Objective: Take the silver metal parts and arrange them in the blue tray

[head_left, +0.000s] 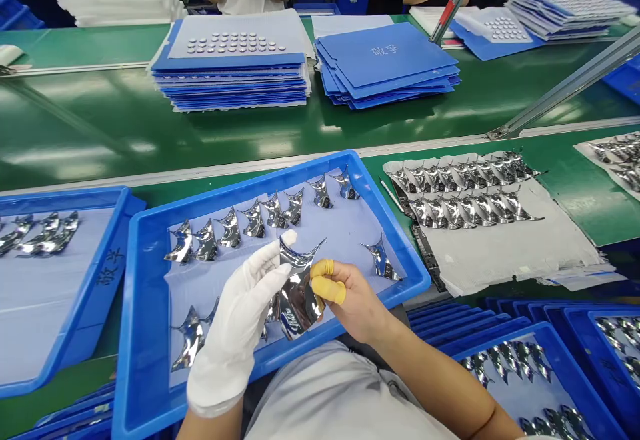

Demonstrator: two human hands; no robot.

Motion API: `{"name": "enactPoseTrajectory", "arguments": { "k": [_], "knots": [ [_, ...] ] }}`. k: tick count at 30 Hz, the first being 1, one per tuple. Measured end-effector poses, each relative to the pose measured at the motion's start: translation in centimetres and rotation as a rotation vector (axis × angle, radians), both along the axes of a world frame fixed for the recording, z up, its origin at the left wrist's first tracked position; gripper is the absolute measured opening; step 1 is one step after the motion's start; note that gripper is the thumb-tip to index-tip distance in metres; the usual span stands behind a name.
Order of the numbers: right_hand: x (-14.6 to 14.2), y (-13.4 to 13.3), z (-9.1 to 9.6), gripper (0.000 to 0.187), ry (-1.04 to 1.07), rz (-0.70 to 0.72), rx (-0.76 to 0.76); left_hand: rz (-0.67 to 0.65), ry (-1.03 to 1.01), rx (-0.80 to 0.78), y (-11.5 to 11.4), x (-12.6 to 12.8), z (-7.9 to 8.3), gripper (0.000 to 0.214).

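A chrome part (299, 293) was held up over the near side of a blue tray (126, 333), between both hands. Its left edge was pinched between the thumb and fingers of the left hand (233, 327), which was covered by a white glove. Its right edge was pinched by the right hand (359, 299), on which yellow finger cots (329, 291) were worn. The tray was lined with a pale sheet (343, 230), on which a row of parts (229, 228) was laid along the far side. One spare part (381, 260) was set apart near the right wall, and others were partly hidden by the gloved hand. More parts were held in a second tray (93, 193) at the left. At the right, two rows were laid out on a white mat (515, 257). Blue boards (390, 60) were stacked across the bench, beyond which two people were partly seen.
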State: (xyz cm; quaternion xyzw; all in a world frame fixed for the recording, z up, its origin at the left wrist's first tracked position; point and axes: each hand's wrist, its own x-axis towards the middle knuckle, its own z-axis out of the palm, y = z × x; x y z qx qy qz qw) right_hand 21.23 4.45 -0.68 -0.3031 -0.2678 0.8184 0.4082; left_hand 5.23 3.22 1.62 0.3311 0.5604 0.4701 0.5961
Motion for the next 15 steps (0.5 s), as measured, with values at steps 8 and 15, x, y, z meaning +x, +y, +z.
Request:
{"name": "enactPoseTrajectory", "arguments": {
  "k": [8, 15],
  "knots": [
    [-0.18, 0.13, 0.26, 0.027, 0.029, 0.001, -0.023, 0.035, -0.020, 0.027, 0.22, 0.42, 0.27, 0.041],
    [-0.25, 0.07, -0.01, 0.026, 0.012, -0.016, -0.043, 0.021, -0.018, -0.001, 0.45, 0.68, -0.05, 0.051]
  ]
}}
